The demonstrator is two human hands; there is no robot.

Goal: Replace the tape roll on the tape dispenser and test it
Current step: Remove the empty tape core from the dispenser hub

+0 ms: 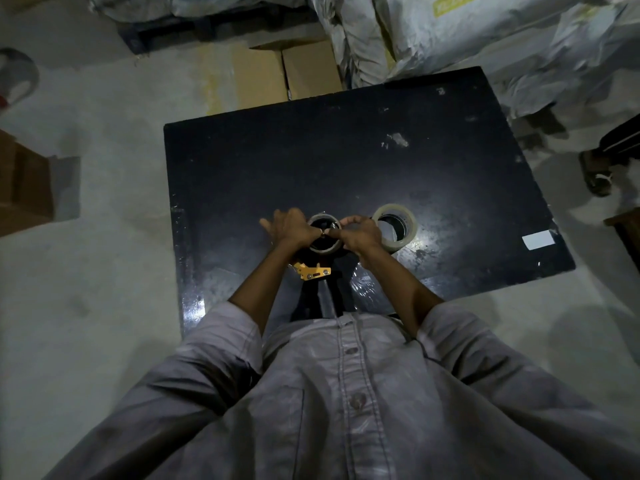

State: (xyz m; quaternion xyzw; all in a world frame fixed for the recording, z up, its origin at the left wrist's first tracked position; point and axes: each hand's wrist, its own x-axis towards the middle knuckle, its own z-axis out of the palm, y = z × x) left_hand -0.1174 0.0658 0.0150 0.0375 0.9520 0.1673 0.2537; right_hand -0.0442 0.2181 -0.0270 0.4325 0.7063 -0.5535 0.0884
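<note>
Yellow-bodied tape dispenser [313, 271] sits at the near edge of the black table [277, 161], with a clear tape roll [323, 250] on it between both hands. The left hand [291, 228] lays fairly straight, spread fingers on the roll's left rim. The right hand [358, 233] curls round the right rim, fingertips pinched over the core. A second clear tape roll [398, 223] lies just to the right.

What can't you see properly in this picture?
1. Head view: the tape dispenser is mostly hidden under the wrists; only a yellow part shows.
2. Head view: the roll is partly covered by the left hand and right hand.
3. Head view: what the hands hold between them is too small to tell.
4. Head view: beyond a foot, another person is cut off by the right edge.
</note>
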